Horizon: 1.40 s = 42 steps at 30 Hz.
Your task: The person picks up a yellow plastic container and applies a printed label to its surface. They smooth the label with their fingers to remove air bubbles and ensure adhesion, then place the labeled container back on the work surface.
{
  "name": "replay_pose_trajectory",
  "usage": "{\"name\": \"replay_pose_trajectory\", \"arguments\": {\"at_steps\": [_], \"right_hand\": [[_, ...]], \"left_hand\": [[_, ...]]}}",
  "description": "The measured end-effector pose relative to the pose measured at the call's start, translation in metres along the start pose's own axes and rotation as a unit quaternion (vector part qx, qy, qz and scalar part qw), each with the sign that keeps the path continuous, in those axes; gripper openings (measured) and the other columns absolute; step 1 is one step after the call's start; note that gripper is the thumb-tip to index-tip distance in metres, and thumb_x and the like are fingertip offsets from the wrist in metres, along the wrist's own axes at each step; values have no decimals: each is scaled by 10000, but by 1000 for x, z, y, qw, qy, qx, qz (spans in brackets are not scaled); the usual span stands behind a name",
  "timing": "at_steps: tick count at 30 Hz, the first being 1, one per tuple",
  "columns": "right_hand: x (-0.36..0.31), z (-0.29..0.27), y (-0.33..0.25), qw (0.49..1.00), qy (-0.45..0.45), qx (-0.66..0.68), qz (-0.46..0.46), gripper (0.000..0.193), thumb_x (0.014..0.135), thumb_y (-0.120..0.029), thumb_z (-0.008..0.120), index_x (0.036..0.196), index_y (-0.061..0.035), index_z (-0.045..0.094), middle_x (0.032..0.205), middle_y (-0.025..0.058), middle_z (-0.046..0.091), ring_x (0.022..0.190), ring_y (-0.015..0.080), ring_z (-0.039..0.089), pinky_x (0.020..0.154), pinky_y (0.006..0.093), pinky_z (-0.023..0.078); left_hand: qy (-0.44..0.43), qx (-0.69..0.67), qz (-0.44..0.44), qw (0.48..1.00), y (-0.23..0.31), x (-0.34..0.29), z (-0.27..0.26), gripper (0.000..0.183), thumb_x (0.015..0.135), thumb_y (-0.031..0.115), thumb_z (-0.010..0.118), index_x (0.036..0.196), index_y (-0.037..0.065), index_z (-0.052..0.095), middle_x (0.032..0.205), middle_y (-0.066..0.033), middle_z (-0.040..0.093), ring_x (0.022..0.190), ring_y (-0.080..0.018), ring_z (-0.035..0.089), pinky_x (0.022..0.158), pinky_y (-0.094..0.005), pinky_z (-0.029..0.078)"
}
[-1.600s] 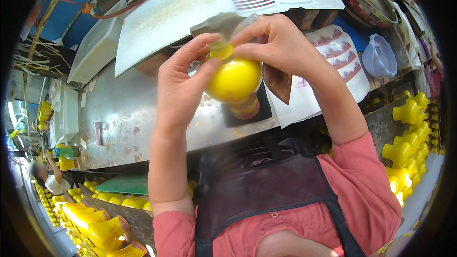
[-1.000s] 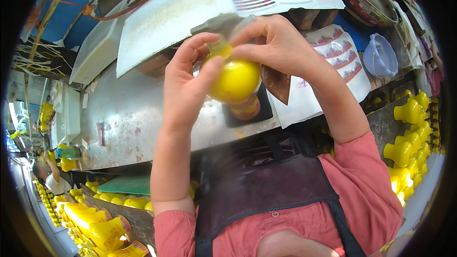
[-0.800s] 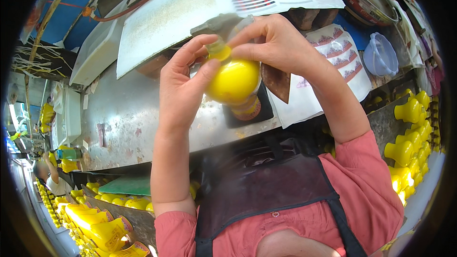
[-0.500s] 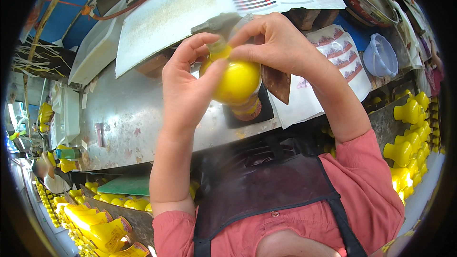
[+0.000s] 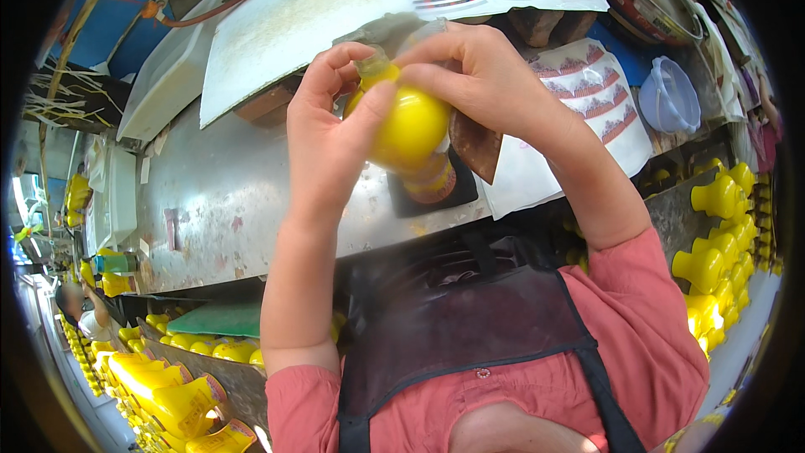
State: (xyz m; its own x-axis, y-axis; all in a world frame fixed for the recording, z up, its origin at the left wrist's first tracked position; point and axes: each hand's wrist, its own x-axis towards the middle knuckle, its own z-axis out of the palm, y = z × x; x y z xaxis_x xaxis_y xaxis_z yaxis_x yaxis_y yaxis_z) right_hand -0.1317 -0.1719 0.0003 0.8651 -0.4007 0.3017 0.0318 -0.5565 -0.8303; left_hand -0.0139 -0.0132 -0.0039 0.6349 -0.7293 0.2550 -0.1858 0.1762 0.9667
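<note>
A glossy yellow bottle [image 5: 411,127] with a round body and a narrow greenish neck stands tilted in front of me. Around its lower part runs a patterned pinkish band [image 5: 433,181], close above a black pad [image 5: 410,200] on the metal worktable. My left hand [image 5: 323,147] is closed around the bottle's shoulder, thumb on the near side, fingers by the neck. From the right, my right hand [image 5: 495,75] has thumb and fingertips closed together against the upper shoulder, beside the neck. Whether anything small is between those fingertips is hidden.
Printed decal sheets [image 5: 591,96] lie right of the bottle, near a brown pointed piece [image 5: 475,147]. A pale board [image 5: 285,29] covers the table's far side. A bluish bucket [image 5: 669,97] stands at right. Yellow bottles [image 5: 719,239] fill both sides; a person [image 5: 88,315] is far left.
The bottle and both hands have shifted slightly left in view. My grip looks much the same. At far left, the other person's arm has changed position.
</note>
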Motion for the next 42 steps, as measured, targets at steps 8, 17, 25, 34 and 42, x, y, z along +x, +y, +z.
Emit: {"name": "replay_pose_trajectory", "arguments": {"at_steps": [8,17,25,34,42], "right_hand": [[-32,18,-14,941,112,-178,-264,257,871,-52,690,1124,-94,714,880,105,704,679,257,659,605,357,534],[-48,17,-12,954,136,-117,-241,336,823,-118,784,1151,-121,712,904,76,720,645,240,662,582,335,529],[-68,16,-17,974,119,-80,-174,401,797,-204,860,1153,-94,713,818,78,698,525,153,594,488,281,457],[-92,25,-23,941,130,-186,-253,283,832,-183,757,1102,-178,675,735,49,623,623,253,662,531,378,518],[-91,23,-25,938,144,-199,-243,268,819,-198,765,1076,-188,690,725,46,609,608,248,650,520,371,506]], "left_hand": [[-1,-14,-21,1000,6,13,-3,200,1007,205,658,1049,14,700,961,-12,685,894,-78,593,828,-233,481],[-5,78,-12,997,22,5,-2,140,827,92,780,897,1,699,863,-17,687,821,-85,593,756,-236,484],[-12,16,11,1000,31,-19,0,129,847,59,781,923,-7,700,961,-41,702,881,-99,616,796,-255,506],[-57,92,37,993,42,-28,-4,134,859,24,762,959,-8,679,985,-59,700,982,-127,622,910,-286,501],[-33,44,-1,998,37,-37,-1,129,857,9,759,947,-7,668,1009,-82,712,973,-139,642,894,-290,507]]}}
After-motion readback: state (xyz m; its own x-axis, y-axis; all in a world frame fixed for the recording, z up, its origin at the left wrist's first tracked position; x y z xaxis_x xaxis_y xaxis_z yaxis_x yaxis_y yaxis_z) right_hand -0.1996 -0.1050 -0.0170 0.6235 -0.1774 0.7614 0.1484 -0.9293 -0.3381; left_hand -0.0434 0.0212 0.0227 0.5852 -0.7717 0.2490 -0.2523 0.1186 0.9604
